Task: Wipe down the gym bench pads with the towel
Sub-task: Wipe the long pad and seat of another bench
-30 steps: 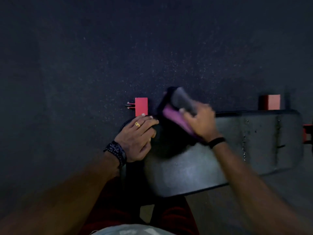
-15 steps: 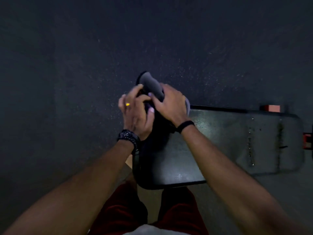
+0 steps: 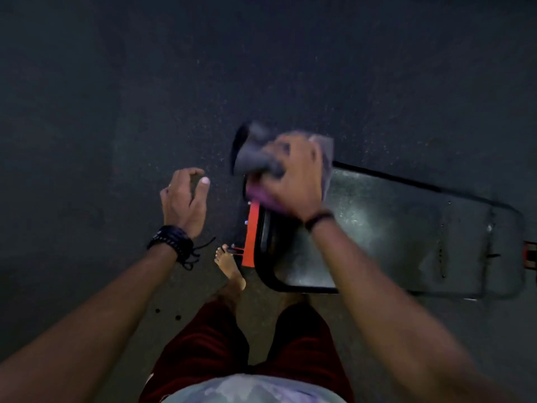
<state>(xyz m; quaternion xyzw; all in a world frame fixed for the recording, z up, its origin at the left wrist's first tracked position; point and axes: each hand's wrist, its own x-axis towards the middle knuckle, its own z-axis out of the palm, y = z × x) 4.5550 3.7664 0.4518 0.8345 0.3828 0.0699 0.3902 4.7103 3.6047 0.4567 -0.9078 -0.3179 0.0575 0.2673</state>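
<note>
My right hand holds the bunched towel at the near-left end of the bench pad. The pad's long side runs off to my right, so that hand is closest. My left hand hangs loose over the floor, fingers holding nothing.

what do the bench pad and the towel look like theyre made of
Bench pad: looks like dark vinyl or faux leather with a smooth semi-gloss finish; it shows bright sheen patches and a stitched seam near the far end. Towel: soft cloth, grey and purple, matte; it bunches and folds in the right hand. The blur hides its weave.
</note>
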